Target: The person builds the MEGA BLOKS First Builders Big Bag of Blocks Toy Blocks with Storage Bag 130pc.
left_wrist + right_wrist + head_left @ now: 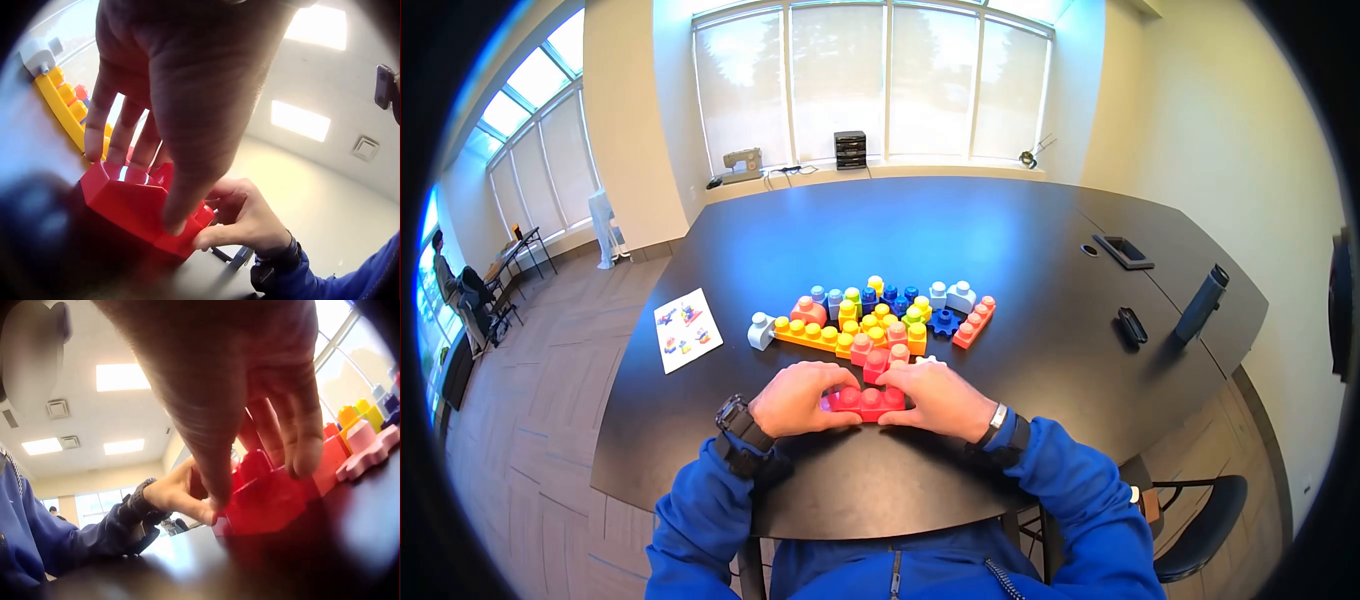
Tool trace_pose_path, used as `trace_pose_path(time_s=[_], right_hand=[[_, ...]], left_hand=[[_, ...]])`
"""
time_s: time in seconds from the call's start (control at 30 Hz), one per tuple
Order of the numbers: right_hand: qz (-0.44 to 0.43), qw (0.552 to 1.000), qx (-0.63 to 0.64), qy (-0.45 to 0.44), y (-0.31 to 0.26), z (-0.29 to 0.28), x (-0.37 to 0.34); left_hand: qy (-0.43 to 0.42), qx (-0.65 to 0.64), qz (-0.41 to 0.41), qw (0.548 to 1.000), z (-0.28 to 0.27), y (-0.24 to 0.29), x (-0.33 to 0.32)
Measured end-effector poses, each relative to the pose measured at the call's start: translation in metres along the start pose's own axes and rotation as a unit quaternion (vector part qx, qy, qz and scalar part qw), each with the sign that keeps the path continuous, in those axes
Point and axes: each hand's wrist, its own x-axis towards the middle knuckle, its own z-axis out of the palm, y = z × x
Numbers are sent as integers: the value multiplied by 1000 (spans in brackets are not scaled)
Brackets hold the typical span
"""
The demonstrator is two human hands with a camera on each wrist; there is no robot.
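Left hand and right hand pinch a red block; illustrated sheet lies left.

The wide head view looks from above, forward and down, across the dark, smooth-topped table toward white-shaded windows. The left wrist view sits close beneath the bare left hand, tilted toward the pale, light-panelled ceiling. The right wrist view, equally close beneath the bare right hand, faces upward, low over the table. Both wrist views share the bright red, round-studded plastic block.
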Motion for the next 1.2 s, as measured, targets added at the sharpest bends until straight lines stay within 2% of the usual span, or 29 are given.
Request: trace_pose_path(time_s=[0.1,0.17,0.23,0.37,0.4,0.63,0.7,0.73,0.83,0.9,1.0,1.13,1.2], right_hand=[[46,996,64,44,-2,-18,11],[70,996,47,33,8,-21,20],[-3,998,-30,56,27,-14,32],[-97,994,-48,-29,47,1,57],[-62,995,-53,-55,50,5,59],[-95,991,-49,-85,50,-1,71],[-95,994,27,43,39,-18,66],[-107,992,21,70,34,-33,66],[-81,995,22,62,10,-80,51],[-75,996,19,49,9,-96,35],[46,989,75,-120,4,-101,15],[56,977,131,-156,19,-65,7],[58,980,122,-148,16,-55,9]], left_hand=[[22,-4,-13,1000,-6,12,2],[25,-6,-33,999,-3,12,1],[30,2,9,1000,4,5,3],[41,-21,4,999,4,8,5],[23,-28,1,999,5,6,6],[-3,-36,8,999,7,7,6],[2,-38,7,999,5,7,7],[3,-39,12,999,3,8,8],[8,-38,15,999,7,5,6],[12,-36,18,999,8,4,6],[5,-32,22,999,6,5,6],[-8,-83,17,996,4,7,7],[-13,-94,21,995,4,7,7]])
